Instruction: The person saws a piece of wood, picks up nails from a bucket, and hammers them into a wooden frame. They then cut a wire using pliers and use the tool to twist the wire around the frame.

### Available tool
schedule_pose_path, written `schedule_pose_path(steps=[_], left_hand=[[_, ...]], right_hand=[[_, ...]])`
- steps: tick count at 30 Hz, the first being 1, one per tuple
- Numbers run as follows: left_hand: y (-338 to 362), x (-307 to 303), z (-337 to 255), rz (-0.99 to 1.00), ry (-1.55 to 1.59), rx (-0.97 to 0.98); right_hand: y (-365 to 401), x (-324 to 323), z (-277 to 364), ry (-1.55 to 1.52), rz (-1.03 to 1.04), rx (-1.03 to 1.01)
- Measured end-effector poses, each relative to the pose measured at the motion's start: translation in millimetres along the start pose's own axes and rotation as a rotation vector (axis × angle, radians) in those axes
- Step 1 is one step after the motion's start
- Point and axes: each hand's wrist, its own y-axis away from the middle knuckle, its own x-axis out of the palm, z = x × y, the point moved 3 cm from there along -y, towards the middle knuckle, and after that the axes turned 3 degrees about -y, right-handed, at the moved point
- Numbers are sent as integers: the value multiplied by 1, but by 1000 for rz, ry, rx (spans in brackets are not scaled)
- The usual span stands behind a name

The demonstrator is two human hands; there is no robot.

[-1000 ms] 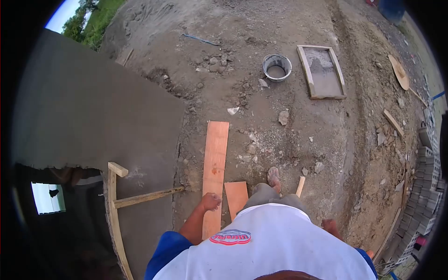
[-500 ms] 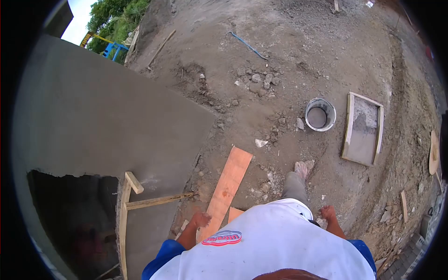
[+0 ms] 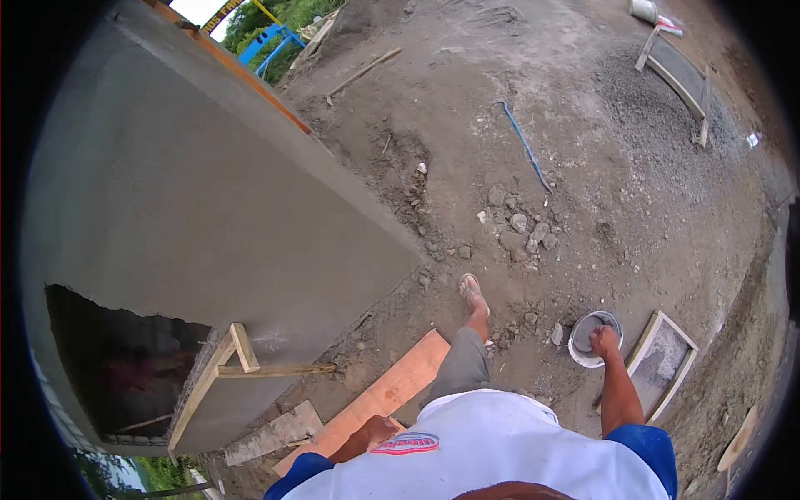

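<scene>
My right hand (image 3: 606,340) is closed with its fingers curled in, nothing visible in them. It overlaps the inside of a grey bucket (image 3: 581,357) that stands on the ground and holds grey stuff. Just right of the bucket lies a wooden-framed screen (image 3: 668,367) with grey residue on it. My left hand (image 3: 377,430) hangs by my shirt front, empty, its fingers loosely bent. Below it in this view an orange-brown board (image 3: 400,382) lies on the dirt, with a shorter greyish board (image 3: 279,432) beside it.
A smooth grey plastered wall (image 3: 225,183) fills the left, with a dark opening (image 3: 125,358) and a wood frame (image 3: 242,348) at its edge. Rubble (image 3: 525,229) and a blue rod (image 3: 527,146) lie ahead. My sandalled foot (image 3: 472,292) is forward, near the wall's corner.
The view has shifted with my step, and the other foot is now forward. My right hand has swung forward over the bucket. The bucket keeps its place beside the white stone.
</scene>
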Motion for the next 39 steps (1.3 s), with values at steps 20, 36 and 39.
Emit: schedule_pose_path(steps=[20,36,39], left_hand=[[-154,-606,125,-416,728,-410],[-238,-850,180,-331,576,-675],[-261,-1002,200,-701,524,-366]], right_hand=[[-417,-7,219,150,430,31],[-897,67,399,187,557,-226],[-974,-2,448,63,404,-233]])
